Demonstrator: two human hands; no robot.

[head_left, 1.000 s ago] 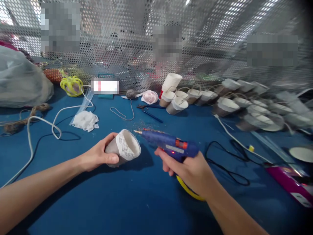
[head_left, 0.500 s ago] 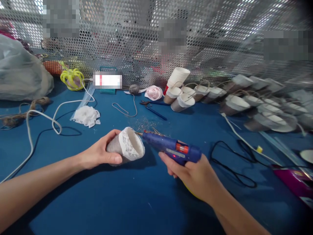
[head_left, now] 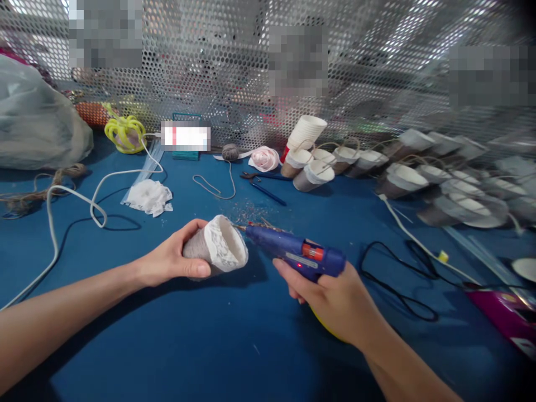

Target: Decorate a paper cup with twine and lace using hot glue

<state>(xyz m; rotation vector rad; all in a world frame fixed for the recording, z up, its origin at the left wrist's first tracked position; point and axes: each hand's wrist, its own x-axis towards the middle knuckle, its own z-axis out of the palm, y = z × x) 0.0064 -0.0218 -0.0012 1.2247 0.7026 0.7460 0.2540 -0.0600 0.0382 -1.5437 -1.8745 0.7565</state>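
Observation:
My left hand [head_left: 184, 254] is wrapped round a cup [head_left: 215, 248] that lies tilted, its mouth facing right. Grey cord covers the cup's body and white lace bands its rim. In my right hand [head_left: 320, 293] is a blue glue gun [head_left: 293, 248] with a lit red light. Its nozzle points left at the upper edge of the cup's mouth; whether it touches I cannot tell. Part of a yellow thing [head_left: 330, 328] shows under my right hand. Behind the gun's nozzle, small scraps [head_left: 255, 215] are scattered on the blue table [head_left: 201, 346].
Pliers [head_left: 266, 187], a ball of grey cord [head_left: 230, 152] and a pink ribbon roll [head_left: 263, 159] lie behind. Several finished cups [head_left: 314, 174] stand back right. White lace [head_left: 149, 197] and a white cable [head_left: 96, 195] are left; a black cable [head_left: 397, 301] coils right.
The cup has turned slightly in my left hand, its lace seam shifting a little. The glue gun stays almost in place, its nozzle still at the rim.

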